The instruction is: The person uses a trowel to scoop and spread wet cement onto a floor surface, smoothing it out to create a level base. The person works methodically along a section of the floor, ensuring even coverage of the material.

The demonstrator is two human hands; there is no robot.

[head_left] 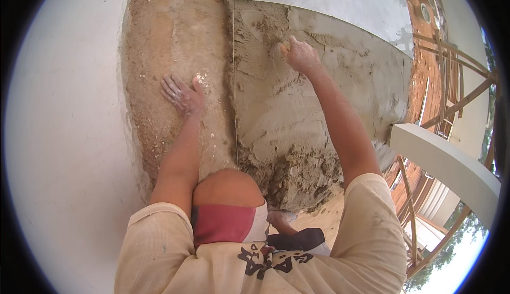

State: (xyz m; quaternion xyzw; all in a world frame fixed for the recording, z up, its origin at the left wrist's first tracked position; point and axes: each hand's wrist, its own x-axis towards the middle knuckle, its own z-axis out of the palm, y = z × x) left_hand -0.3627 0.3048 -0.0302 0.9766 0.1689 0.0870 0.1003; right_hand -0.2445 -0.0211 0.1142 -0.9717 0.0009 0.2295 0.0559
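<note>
Left hand [185, 96] rests on the dirt [199, 33] left of centre, fingers spread. Right hand [302, 56], upper centre, is over mortar [281, 105] spanning centre to upper right; fingers curled, grip undetermined.

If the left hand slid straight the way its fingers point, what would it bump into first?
Past some brown ground, the left hand would probably bump into the white wall, though depth is hard to judge here.

Cream short-sleeved shirt [212, 273]: black print [260, 262] across the chest
Black print: bold, letter-like shapes, steeply foreshortened
Readable wording: none can be made out
</note>
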